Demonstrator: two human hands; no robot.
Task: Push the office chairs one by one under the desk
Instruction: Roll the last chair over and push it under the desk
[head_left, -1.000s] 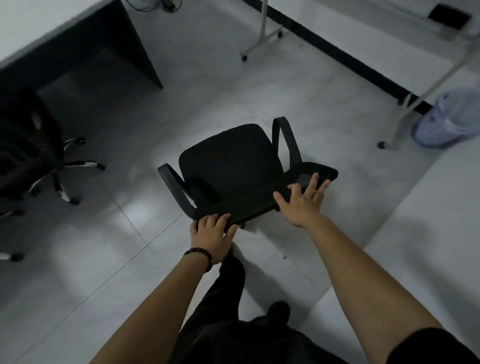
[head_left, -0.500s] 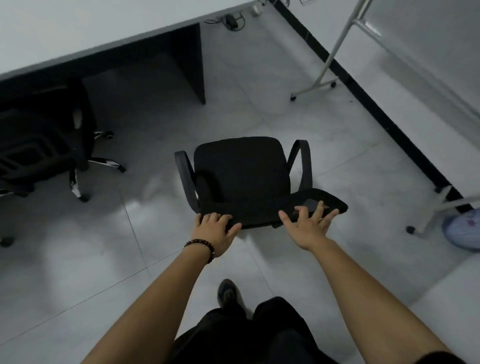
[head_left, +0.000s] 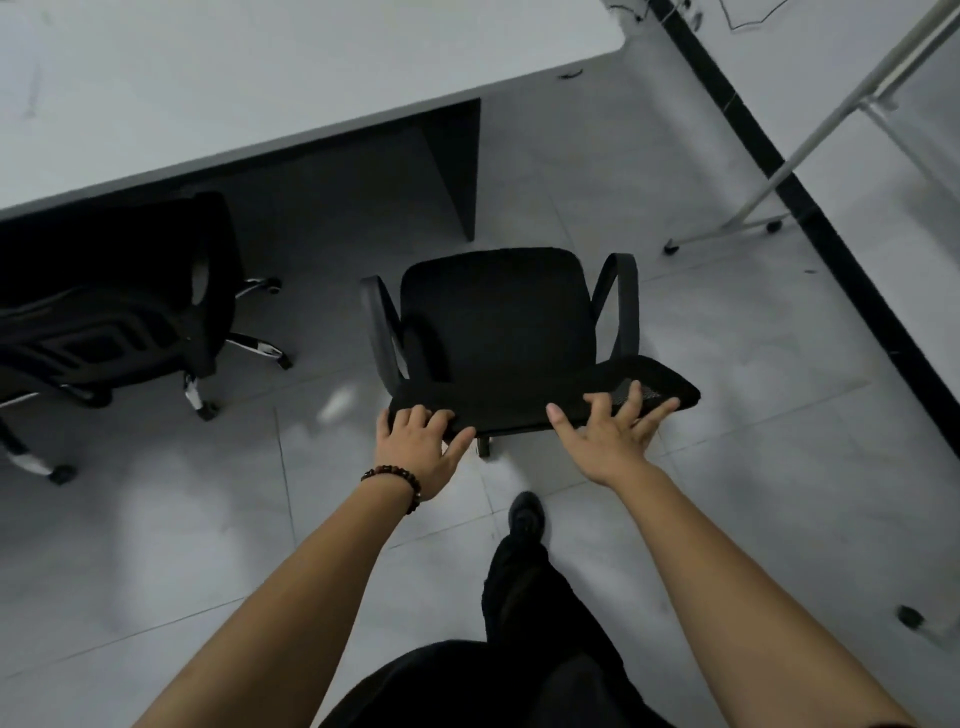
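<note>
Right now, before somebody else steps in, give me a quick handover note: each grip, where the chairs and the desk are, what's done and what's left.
Left grip: holds the backrest top of the near chair, fingers curled over the edge.
Right grip: presses flat on the same backrest top, fingers spread.
Near chair: on open floor, seat facing the desk, not yet under it.
Second chair: on the left, looks tucked in at the desk's edge.
Done: apparently that second chair.
Left: roll the near chair forward under the desk. No other chairs are in view.
</note>
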